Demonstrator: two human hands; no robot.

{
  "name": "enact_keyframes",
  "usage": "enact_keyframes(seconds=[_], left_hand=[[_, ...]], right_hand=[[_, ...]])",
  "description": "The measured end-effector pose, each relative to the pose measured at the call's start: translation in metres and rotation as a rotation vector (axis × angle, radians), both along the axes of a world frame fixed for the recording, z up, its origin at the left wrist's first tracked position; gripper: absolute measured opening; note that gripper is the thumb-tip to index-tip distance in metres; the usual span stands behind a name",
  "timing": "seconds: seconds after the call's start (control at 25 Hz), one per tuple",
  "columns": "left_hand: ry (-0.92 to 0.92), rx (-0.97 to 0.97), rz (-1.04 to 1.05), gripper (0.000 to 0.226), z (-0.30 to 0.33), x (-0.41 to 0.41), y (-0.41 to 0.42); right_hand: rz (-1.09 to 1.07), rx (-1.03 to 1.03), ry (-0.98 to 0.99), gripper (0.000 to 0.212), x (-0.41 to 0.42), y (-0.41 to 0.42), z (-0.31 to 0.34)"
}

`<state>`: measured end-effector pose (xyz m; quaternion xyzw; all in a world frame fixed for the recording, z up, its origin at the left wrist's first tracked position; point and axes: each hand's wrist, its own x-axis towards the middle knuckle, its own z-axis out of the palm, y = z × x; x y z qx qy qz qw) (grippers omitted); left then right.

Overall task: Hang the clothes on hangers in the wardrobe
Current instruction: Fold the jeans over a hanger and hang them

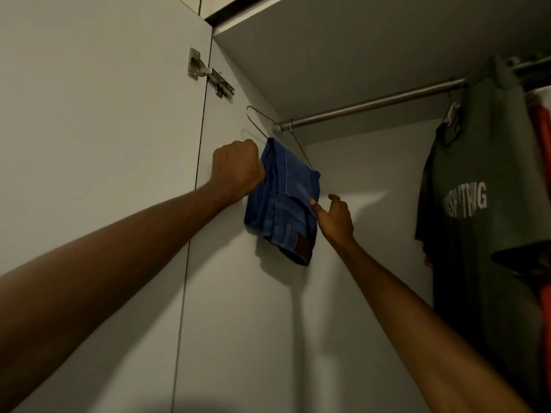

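Gripping the blue jeans (281,201) on a wire hanger (262,120), the left hand (237,171) lifts them below the rail (372,104), unhooked yet, while the spread right hand (335,219) touches their edge.

One pair of blue jeans (281,201), on one wire hanger (262,117). One rail (372,104). One dark green T-shirt (477,186). One door hinge (208,73). Two hands: left hand (237,171), right hand (335,217).

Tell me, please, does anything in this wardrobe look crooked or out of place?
Yes. The wire hanger with the folded blue jeans is tilted steeply and its hook does not sit on the rail. The left hand grips it, and the right hand touches the jeans. The green T-shirt hangs normally.
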<state>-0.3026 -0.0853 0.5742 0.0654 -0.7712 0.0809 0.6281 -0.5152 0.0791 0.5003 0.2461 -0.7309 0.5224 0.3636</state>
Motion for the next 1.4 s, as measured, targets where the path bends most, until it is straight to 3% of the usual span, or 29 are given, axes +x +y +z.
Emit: enact_keyframes(seconds=[0.24,0.72,1.04,1.4], left_hand=[[-0.162,-0.060,-0.042,0.013,-0.072,0.020,0.017],[-0.615,0.077,0.029,0.055,-0.295,0.096,0.012],[-0.770,0.196,0.041,0.050,-0.404,0.188,0.045],[-0.888,0.266,0.080,0.060,-0.531,0.303,0.038]], right_hand=[[-0.138,0.118,0.034,0.077,0.086,0.010,-0.080],[-0.318,0.407,-0.120,0.077,0.210,0.063,-0.273],[-0.239,0.574,-0.195,0.075,0.303,0.088,-0.392],[-0.098,0.698,-0.210,0.074,0.412,0.058,-0.497]])
